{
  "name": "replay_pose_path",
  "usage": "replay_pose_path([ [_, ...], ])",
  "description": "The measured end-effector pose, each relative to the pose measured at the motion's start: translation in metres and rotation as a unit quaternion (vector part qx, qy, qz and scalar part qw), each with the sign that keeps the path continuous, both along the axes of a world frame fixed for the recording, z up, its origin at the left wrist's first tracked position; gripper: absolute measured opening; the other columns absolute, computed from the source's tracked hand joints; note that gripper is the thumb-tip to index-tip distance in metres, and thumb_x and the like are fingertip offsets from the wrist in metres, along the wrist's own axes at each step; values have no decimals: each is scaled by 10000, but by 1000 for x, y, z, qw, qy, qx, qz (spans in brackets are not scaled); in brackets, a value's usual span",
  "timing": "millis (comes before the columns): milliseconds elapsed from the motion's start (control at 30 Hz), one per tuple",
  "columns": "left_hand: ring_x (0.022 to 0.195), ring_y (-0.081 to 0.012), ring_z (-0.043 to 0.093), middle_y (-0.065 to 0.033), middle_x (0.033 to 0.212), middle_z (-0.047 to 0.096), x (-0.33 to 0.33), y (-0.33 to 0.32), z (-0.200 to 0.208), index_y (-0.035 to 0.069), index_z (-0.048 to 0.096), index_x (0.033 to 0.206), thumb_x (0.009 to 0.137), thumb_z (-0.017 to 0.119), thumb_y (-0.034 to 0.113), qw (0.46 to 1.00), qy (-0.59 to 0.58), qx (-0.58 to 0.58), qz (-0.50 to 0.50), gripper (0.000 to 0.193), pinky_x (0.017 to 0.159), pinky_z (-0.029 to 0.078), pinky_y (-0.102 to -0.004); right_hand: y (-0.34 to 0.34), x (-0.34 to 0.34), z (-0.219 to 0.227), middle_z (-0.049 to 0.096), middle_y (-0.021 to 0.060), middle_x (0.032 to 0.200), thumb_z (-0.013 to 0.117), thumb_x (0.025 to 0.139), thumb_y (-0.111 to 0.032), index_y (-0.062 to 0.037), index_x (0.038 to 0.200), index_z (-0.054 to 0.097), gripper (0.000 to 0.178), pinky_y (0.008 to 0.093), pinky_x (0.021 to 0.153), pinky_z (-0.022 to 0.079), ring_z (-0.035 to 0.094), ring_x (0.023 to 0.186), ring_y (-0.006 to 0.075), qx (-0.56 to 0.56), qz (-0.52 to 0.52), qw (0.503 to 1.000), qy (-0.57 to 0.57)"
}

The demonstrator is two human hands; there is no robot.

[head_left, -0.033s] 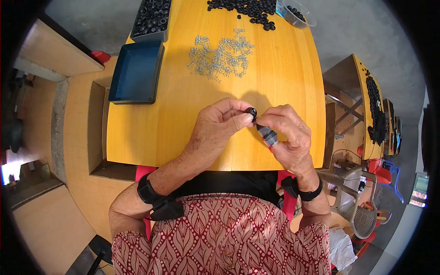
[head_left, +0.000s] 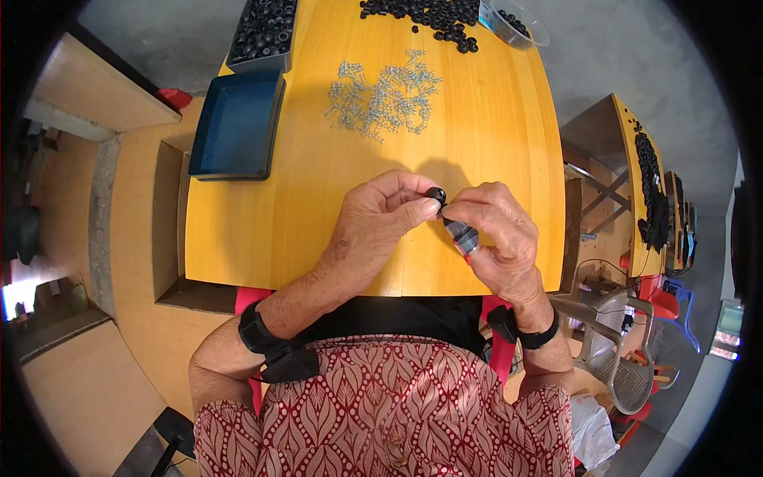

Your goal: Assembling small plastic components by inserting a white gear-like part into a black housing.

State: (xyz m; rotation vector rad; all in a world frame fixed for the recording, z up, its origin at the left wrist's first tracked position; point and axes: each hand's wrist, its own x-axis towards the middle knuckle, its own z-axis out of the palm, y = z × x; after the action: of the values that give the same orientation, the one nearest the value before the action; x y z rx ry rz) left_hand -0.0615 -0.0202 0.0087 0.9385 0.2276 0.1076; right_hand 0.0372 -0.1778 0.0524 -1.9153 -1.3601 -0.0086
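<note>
Nothing had shifted from the earlier picture: your hands met at the same spot above the near middle of the yellow wooden table [head_left: 493, 135], and everything on it lay where it had.

Much was hard to make out. The small black ring [head_left: 435, 194] showed only as a dark round shape at your fingertips, and whether it had a hole could not be told. The dark grey tool [head_left: 462, 236] with a red tip was mostly covered by your right hand [head_left: 497, 234], so its full shape stayed hidden.

Your left hand [head_left: 381, 219] had its fingers curled narrow, thumb and forefinger pinching the ring. Your right hand's fingers were closed around the tool, its forefinger touching the ring from the other side.

Farther off lay a scatter of small silver metal parts [head_left: 381, 95], an empty blue tray [head_left: 236, 127], a grey tray of black rings [head_left: 265, 32], a loose black pile [head_left: 425, 14] and a clear bowl [head_left: 517, 24], cut off at the upper edge.
</note>
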Motion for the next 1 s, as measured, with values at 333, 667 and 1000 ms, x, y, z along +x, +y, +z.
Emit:
replay_pose_path([
  [333,902,-92,603,-29,987,655,-1,-1,0,12,622,1077,864,666,37,999,9,23,43,219,852,483,-227,2,1,-8,624,125,899,727,673,20,-8,955,663,291,335,683,513,626,806,280,6,-20,1000,-10],
  [667,901,-98,613,-51,970,651,-1,-3,-2,-21,603,1072,872,645,17,998,2,22,61,207,828,497,-228,5,-3,-6,624,118,871,744,716,1,-8,956,662,254,313,676,516,628,783,237,6,-26,999,31],
  [1000,918,-112,615,-44,980,651,-2,1,0,12,604,1085,862,673,47,998,27,-30,39,236,865,490,-251,5,1,-22,643,71,880,740,714,28,-36,932,700,230,269,727,493,612,829,166,74,-32,973,215],
])
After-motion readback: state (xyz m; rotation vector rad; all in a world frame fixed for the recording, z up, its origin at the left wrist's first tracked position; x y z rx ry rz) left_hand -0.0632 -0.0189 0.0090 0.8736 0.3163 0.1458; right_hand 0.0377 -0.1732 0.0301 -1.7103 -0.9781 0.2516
